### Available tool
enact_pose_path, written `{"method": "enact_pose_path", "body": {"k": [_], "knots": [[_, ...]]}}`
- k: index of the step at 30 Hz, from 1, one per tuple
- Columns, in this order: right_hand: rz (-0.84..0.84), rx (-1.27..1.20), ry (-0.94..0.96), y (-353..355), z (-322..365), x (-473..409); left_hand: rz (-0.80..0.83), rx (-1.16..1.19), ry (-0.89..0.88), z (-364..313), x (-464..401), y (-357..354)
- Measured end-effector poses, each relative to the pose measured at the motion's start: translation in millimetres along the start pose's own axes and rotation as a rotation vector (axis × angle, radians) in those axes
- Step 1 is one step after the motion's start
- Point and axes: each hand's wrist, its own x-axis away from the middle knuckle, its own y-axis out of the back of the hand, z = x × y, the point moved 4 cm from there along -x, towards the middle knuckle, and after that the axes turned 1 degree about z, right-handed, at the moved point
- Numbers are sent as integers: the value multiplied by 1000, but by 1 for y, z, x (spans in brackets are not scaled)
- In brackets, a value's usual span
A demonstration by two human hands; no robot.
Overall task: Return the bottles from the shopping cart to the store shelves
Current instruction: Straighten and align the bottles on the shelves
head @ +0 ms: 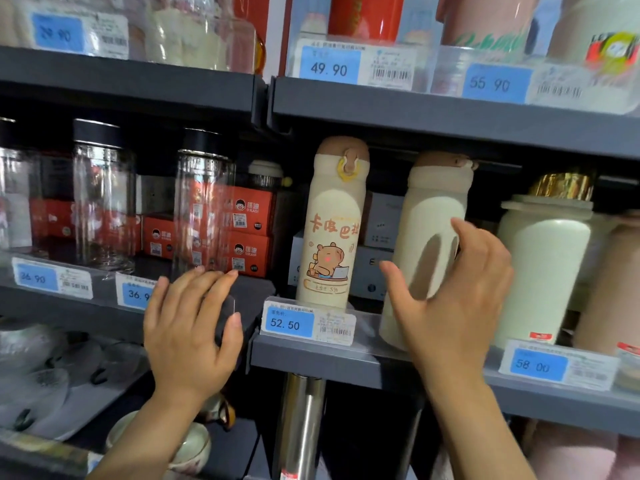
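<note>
Nearest us, our left hand (pixel 192 327) grips a dark object (pixel 225 318) at the front lip of the left shelf (pixel 86 306); whether it is a bottle's cap we cannot tell. Our right hand (pixel 453 299) reaches to the plain cream bottle (pixel 433 216) on the middle shelf (pixel 346 362), fingers (pixel 471 244) spread wide around its body, thumb toward the printed capybara bottle (pixel 332 230) just left of it. The cream bottle leans slightly and stands near the shelf edge, so we judge we are setting it back in its row. Next we should push it upright and farther in, beside its neighbours, without knocking the printed bottle or the price tag (pixel 308 323)
</note>
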Motion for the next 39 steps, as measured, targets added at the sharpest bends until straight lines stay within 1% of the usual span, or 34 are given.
{"method": "enact_pose_path", "body": {"k": [3,5,8,10,12,14,17,20,24,26,31,34,39], "knots": [[194,46,-169,-8,-13,-5,-4,1,-4,0,0,0],[247,-15,-211,-10,-17,-4,-3,1,0,-1,0,1],[314,-174,-286,-9,-22,-3,-1,-2,7,-1,0,0],[367,-189,-293,-7,-24,-1,2,-3,10,0,0,0],[412,-141,-268,-6,-22,0,8,1,15,0,0,1],[422,-70,-250,-7,-19,-1,12,-1,19,-1,0,1],[393,27,-254,-8,-18,-1,20,-8,20,-1,1,1],[376,12,-255,-8,-21,-1,19,-9,19,0,1,1],[442,-38,-274,-8,-23,-1,8,-13,13,0,1,1],[455,-14,-296,-8,-22,-2,2,-13,11,-1,0,1],[397,83,-309,-10,-23,-5,-3,-10,9,-1,1,1],[385,18,-296,-9,-26,-5,-8,-10,6,-1,0,0],[422,-107,-255,-9,-25,-3,-14,-21,4,0,1,-1]]}}
